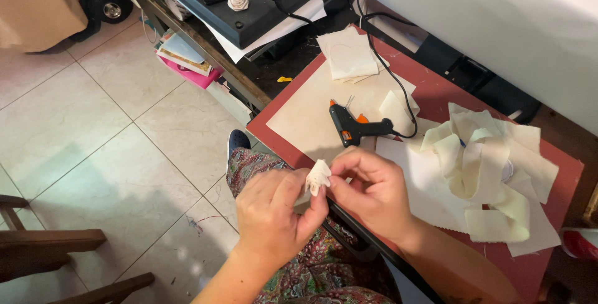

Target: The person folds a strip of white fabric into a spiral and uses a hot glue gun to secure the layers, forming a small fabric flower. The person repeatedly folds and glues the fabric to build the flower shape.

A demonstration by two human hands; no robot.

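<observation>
No packages, labels, signs, screens.

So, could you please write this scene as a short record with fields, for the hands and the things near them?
left hand: pinches a small cream fabric piece from below
right hand: fingertips hold the same fabric piece from the right
glue gun: black with orange trigger, lying on the red board, apart from both hands
fabric strips: loose cream pile, right of the glue gun
cut fabric stack: beyond the glue gun
floor: pale tiles
</observation>
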